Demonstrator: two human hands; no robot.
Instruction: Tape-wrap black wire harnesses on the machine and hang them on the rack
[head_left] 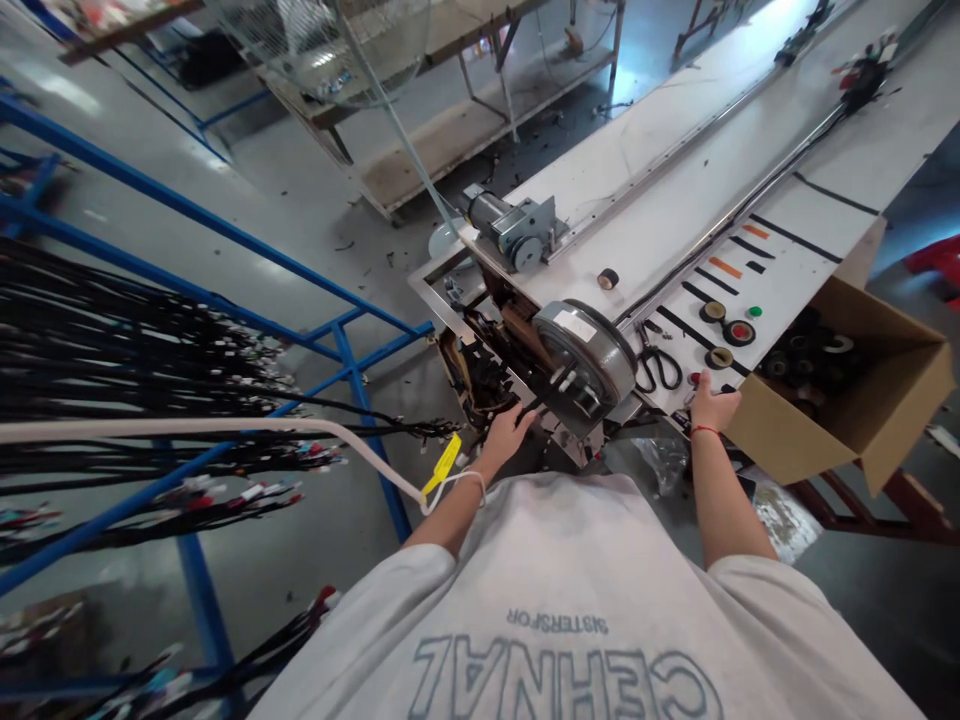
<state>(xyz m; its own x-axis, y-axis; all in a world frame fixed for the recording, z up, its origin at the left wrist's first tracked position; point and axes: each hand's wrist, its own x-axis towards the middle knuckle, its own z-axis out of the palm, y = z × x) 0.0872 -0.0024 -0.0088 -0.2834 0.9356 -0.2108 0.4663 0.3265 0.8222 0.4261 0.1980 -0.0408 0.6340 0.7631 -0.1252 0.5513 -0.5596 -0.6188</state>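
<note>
My left hand [506, 438] is closed around a black bar-like piece [541, 398] beside the large grey wheel [589, 350] at the table's end. What exactly that piece is, I cannot make out. At the table's front edge, my right hand [714, 405] has its fingers curled and its thumb at a small red button [695, 379]. Whatever lies inside those fingers is hidden. Black-handled scissors [660, 368] rest between the wheel and my right hand. Just beyond that hand are several tape rolls, among them a tan-centred roll [718, 358] and a red-centred roll [739, 332].
A motor unit [506, 225] is mounted on the long white table [675, 160]. An open cardboard box [892, 370] of dark rolls stands at the right. At the left, a blue frame [345, 350] carries black wire bundles [135, 320]. A pale hose [225, 428] crosses toward my left wrist.
</note>
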